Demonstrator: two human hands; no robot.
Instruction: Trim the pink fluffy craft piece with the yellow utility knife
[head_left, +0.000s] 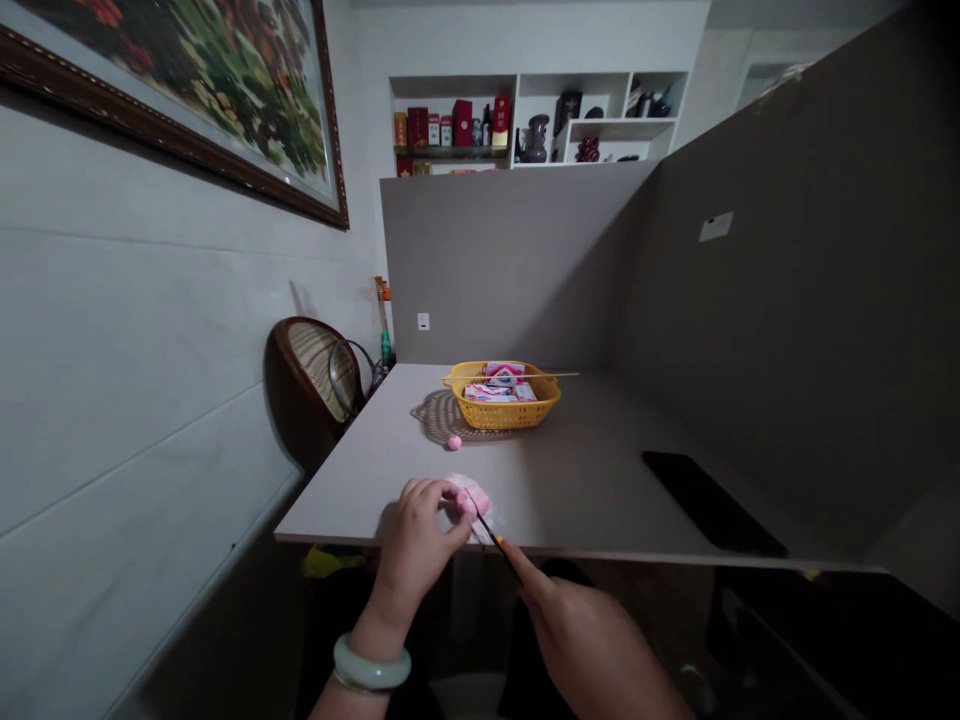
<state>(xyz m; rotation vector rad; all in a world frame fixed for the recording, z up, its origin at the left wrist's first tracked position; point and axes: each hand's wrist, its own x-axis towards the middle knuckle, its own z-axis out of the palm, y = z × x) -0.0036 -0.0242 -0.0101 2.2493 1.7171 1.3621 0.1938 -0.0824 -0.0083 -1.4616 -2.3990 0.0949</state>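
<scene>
Sweeping the room: a framed floral painting (180, 90) hung on the left wall, and white shelves (536, 120) of boxes and vases rose behind a grey partition (510, 270).

Table: a grey tabletop (600, 490) stretched ahead, with a round-backed brown chair (311, 380) just beside its far left corner.

Far end: a yellow plastic basket (517, 410) held pink-and-white packets (491, 392), a thin wooden skewer (544, 376) lying across its rim.

Right side: a flat black slab (709, 500) lay near the table's right edge.

Loose piece: a small pink ball (454, 442) sat between basket and hands.

Left hand: there it was, the left hand (420, 525) curled firmly around a soft pink lump (471, 503), just over the table's front edge, a pale jade bangle (372, 662) on its wrist.

Right hand: the right hand (592, 640) pinched a thin dark stick (491, 535), its tip right against the lump!
</scene>
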